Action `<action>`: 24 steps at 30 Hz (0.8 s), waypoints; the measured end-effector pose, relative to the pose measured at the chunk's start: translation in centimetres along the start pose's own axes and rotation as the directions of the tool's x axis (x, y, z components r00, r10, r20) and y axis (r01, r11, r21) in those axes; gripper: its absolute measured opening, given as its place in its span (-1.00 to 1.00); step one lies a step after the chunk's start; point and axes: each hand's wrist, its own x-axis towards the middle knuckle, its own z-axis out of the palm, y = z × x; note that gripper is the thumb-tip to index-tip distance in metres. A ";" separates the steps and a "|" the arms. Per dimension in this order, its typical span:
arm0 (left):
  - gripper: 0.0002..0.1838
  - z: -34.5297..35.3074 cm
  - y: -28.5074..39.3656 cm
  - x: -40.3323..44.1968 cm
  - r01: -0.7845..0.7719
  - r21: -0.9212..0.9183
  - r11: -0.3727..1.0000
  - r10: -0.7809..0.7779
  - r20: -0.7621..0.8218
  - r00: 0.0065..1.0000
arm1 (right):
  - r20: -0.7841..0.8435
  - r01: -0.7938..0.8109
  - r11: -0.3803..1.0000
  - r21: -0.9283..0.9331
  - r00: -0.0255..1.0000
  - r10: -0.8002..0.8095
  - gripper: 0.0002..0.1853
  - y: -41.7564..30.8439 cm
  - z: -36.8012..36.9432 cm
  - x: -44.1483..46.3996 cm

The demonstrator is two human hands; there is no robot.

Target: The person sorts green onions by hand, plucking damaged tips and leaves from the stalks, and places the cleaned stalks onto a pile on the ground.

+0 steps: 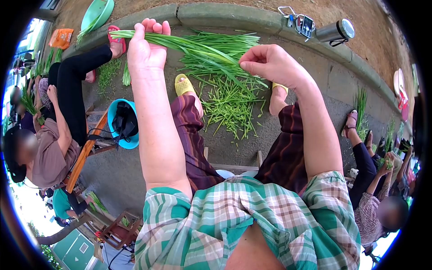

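Note:
My left hand [150,49] is raised palm up, its thumb pressed over a bunch of long green chives [189,46]. The pale ends stick out to the left of the hand, and the leaves droop to the right. My right hand [272,65] is beside the leafy end, thumb and fingers pinched together; what they hold, if anything, I cannot make out. Beneath both hands a pile of long chives [225,42] lies on the ground. Nearer to me, between my feet, short cut-off green pieces [231,108] are scattered.
A kerb [220,15] runs along the far side, with a steel flask [335,32] and a small device [305,26] on it. At left are a blue bucket [130,144] with dark things inside and a seated person [49,153]. Another person [373,211] sits at right.

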 end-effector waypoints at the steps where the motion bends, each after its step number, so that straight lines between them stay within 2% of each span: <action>1: -0.68 0.0 0.0 0.0 0.000 0.000 1.000 0.000 0.000 1.000 | -0.017 -0.011 1.000 -0.010 1.000 0.011 -0.73 -0.1 0.0 -0.1; 5: -0.68 0.1 0.1 -0.1 0.008 0.004 1.000 -0.008 -0.009 1.000 | -0.029 -0.002 1.000 -0.005 1.000 0.002 -0.71 -0.2 -0.2 -0.2; 10: -0.68 0.3 0.1 -0.3 0.017 -0.005 1.000 -0.017 -0.022 1.000 | 0.065 -0.028 0.996 0.089 0.998 0.022 -0.72 -0.3 -0.2 0.0; 17: -0.69 0.1 0.4 -0.1 0.022 -0.021 1.000 -0.023 -0.010 1.000 | 0.064 -0.005 0.995 0.095 0.998 -0.002 -0.75 -0.2 -0.2 0.1; 20: -0.68 -0.2 0.5 -0.1 0.024 -0.027 0.999 -0.024 0.018 1.000 | 0.064 -0.021 0.999 0.039 0.998 0.018 -0.73 -0.7 -0.4 -0.1; 22: -0.67 -0.4 0.6 -0.1 0.024 -0.032 0.999 -0.023 0.042 0.999 | 0.073 -0.124 0.982 0.139 0.991 0.115 -0.73 -1.0 -0.3 -0.2; 24: -0.67 -0.4 0.7 -0.1 0.022 -0.033 0.999 -0.021 0.041 0.999 | 0.070 -0.123 0.979 0.160 0.991 0.113 -0.73 -0.9 -0.3 -0.2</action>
